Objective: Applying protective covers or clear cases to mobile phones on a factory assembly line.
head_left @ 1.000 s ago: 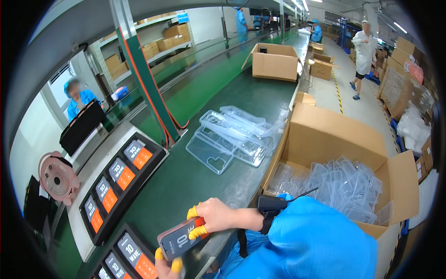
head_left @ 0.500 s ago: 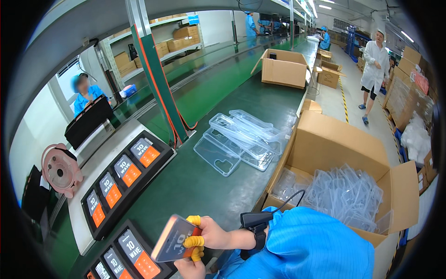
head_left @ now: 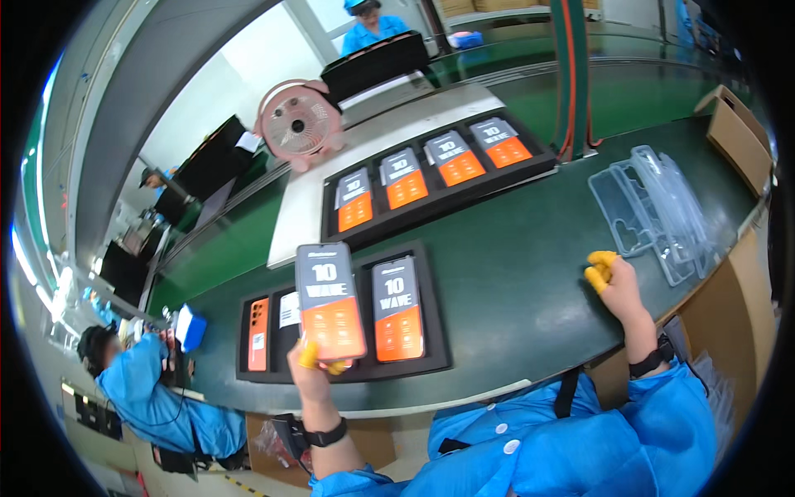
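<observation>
- Nearest, along the lower edge: sleeves of a blue smock, with bare forearms reaching over a dark green desk.
- Left of centre: left hand, wrapped around the bottom end of a phone, with yellow-covered fingertips at its lower left.
- In that grip, over a black tray: the same phone, almost upright to the view, dark grey above, orange below.
- Judged by build: probably light enough for one hand, rigid, slick across the printed face, fragile at screen and corners. Best taken by both long edges, thumb opposite fingers, without pressing on the middle; from the bottom end alone, likely to tip or twist.
- In the tray: a face-up phone on the right, an orange phone, back up, on the left.
- Well to the right: right hand, half curled, with nothing visible in its grasp, near clear plastic cases.
- Farther: a second black tray with four phones in a row; left of it, a pink fan.
- Farthest: a co-worker in blue.
</observation>
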The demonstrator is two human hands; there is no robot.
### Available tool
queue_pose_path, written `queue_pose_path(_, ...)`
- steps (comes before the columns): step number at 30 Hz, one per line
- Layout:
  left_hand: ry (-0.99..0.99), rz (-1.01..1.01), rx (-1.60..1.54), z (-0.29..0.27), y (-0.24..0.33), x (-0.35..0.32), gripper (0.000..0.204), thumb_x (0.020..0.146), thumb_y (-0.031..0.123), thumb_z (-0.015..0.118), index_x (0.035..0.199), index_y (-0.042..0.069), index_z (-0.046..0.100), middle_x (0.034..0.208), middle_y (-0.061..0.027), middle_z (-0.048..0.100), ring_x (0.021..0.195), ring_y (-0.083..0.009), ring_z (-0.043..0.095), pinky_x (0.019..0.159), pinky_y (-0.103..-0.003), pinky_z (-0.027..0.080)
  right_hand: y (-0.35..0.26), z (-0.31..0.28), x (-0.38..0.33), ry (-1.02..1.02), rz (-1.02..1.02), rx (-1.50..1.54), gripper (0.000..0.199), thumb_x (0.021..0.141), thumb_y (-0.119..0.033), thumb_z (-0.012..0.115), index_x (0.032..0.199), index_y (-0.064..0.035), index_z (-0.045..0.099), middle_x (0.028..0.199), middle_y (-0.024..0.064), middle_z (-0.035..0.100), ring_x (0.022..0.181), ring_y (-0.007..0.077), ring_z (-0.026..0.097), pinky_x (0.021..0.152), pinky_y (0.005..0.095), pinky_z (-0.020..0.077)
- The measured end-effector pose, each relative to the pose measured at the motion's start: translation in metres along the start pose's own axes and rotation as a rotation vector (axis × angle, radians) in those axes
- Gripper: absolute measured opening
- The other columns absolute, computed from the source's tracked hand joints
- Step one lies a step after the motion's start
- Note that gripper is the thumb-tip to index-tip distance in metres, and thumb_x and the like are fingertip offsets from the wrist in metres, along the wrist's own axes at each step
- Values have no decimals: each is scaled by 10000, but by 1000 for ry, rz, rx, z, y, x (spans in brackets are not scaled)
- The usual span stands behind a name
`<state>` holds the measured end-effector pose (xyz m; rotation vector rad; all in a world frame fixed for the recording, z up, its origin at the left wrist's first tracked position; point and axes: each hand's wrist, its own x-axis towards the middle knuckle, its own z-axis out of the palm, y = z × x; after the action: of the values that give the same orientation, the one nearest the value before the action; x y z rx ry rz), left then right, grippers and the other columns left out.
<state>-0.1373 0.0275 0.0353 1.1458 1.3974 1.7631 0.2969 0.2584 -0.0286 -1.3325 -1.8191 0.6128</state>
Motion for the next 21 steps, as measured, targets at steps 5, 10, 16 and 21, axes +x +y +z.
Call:
queue_pose_path(5, 474, -24, 86, -120, -15, -12, 316, 870, 261, 487, 1052, 14, 563, 824, -90, 649, 627, -178, 605, 502, -278, 448, -14, 11, 5, -1, -242, -245, 190, 703, -123, 712, 862, -50, 639, 726, 107, 603, 664, 284, 582, 646, 354, 468)
queue_pose_path(10, 568, -242, 33, -183, -46, -19, 296, 874, 251, 472, 1015, 10, 571, 798, -86, 642, 607, -187, 591, 513, -287, 453, -15, 15, 7, 14, -251, -245, 183, 697, -116, 712, 851, -52, 638, 716, 109, 599, 664, 290, 577, 631, 358, 465)
queue_pose_path(16, 240, -370, 31, -173, -24, -8, 283, 852, 149, 495, 1083, -8, 544, 955, -103, 638, 808, -227, 627, 656, -363, 496, -13, 12, 5, 23, -243, -275, 189, 697, -130, 717, 851, -55, 637, 707, 105, 607, 670, 283, 580, 654, 362, 472)
queue_pose_path(21, 591, -210, 1223, -184, -20, 13, 259, 882, 216, 524, 1004, -7, 578, 880, -131, 643, 816, -305, 615, 702, -397, 475, -16, 7, 0, 41, -238, -294, 180, 705, -161, 707, 850, -72, 648, 756, 97, 623, 706, 290, 592, 668, 378, 479)
